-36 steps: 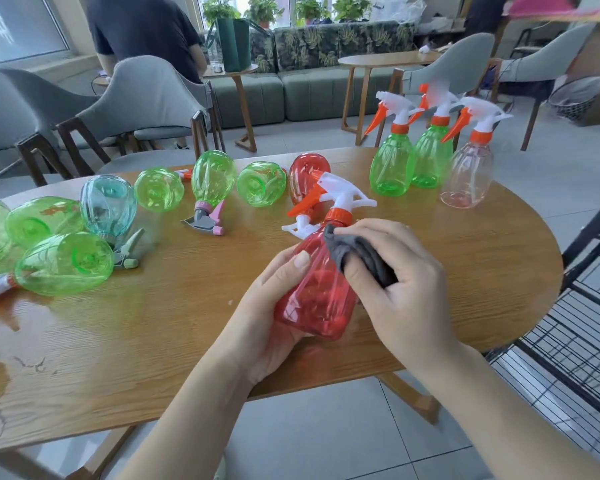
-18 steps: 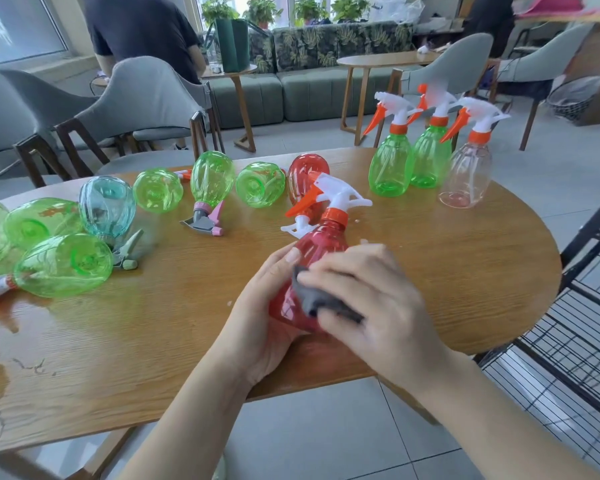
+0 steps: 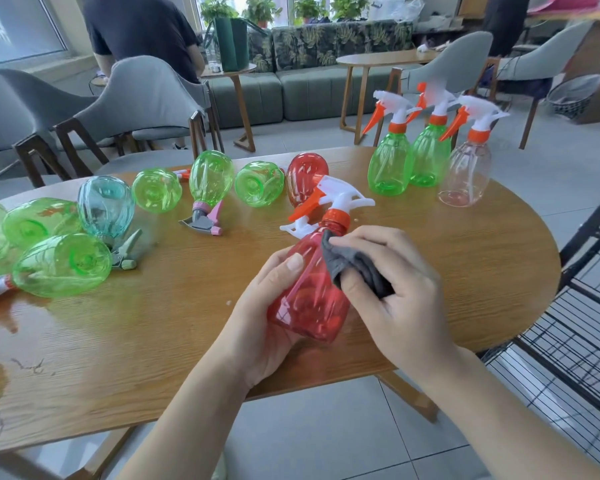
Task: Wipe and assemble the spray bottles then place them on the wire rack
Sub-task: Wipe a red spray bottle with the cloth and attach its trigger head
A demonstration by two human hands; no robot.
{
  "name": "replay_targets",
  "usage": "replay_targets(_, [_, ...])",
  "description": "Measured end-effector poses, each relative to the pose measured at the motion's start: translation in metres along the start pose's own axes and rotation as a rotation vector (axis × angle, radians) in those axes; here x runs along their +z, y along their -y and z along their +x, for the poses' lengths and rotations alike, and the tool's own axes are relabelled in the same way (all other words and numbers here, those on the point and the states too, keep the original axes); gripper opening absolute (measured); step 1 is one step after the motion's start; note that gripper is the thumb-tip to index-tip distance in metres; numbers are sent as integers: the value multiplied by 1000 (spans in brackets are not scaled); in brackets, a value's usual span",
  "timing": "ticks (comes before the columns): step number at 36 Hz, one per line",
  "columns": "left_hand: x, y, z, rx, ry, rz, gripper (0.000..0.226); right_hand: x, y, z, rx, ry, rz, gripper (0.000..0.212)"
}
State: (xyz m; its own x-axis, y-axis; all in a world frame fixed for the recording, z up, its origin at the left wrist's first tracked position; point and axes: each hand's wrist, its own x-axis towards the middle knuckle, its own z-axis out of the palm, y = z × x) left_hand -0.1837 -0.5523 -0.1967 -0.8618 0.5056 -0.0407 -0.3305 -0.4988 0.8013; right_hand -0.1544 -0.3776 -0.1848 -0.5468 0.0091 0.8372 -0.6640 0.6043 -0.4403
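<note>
Two hands worked one red bottle (image 3: 309, 306): left hand (image 3: 267, 327) gripped it, right hand (image 3: 392, 289) clutched a grey cloth (image 3: 357, 268) against it; three upright bottles (image 3: 426, 157) stood beyond, wire rack (image 3: 575, 327) rightward.

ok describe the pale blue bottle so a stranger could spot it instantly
Start at the wooden table and go to its left end, where bottles lie on their sides. Among the green bottles there, the pale blue bottle is the only blue one, with a grey-green trigger head pointing toward the viewer.
</note>
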Motion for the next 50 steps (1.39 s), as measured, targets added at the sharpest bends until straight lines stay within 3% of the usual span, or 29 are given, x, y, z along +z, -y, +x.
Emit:
replay_targets(5, [3,1,1,-5,-22,-3,94,-2,0,2,53,-7,-4,24])
replay_targets(9, [6,-3,-2,-39,16,-101,56,5,13,-10,-130,62,-4,20])
replay_targets(11, [6,-6,-3,-99,29,-151,62,10,17,-17,-253,121,-29,18])
replay_targets(14, [2,-6,-3,-166,44,-232,87,10,15,-21,-373,200,-98,21])
replay_targets(16, [2,-6,-4,-187,98,-291,76,8,12,-19,-405,227,-131,23])
replay_targets(21, [9,-7,-3,-79,159,-209,42,6,6,-3,-273,93,-103,21])
replay_targets(26, [9,-5,-4,0,22,-70,38,2,-5,8,16,-24,-17,25])
replay_targets(29, [11,-4,-5,2,4,-70,38,4,-3,4,89,-43,26,27])
replay_targets(31, [11,-6,-6,-2,15,-63,44,4,1,0,38,-33,21,25])
replay_targets(34, [7,-7,-5,-23,35,-34,90,3,5,-4,-65,2,8,22])
replay_targets(36, [6,-6,-5,-21,28,-20,98,2,4,-4,-73,20,2,22])
replay_targets(42, [9,-3,-2,-56,26,35,80,-1,0,3,54,-4,-25,23])
replay_targets(46, [10,-4,-3,-84,5,0,51,5,11,-8,-64,35,-26,20])
replay_targets(50, [10,-7,-5,-178,18,-203,55,13,17,-20,-275,152,-45,18])
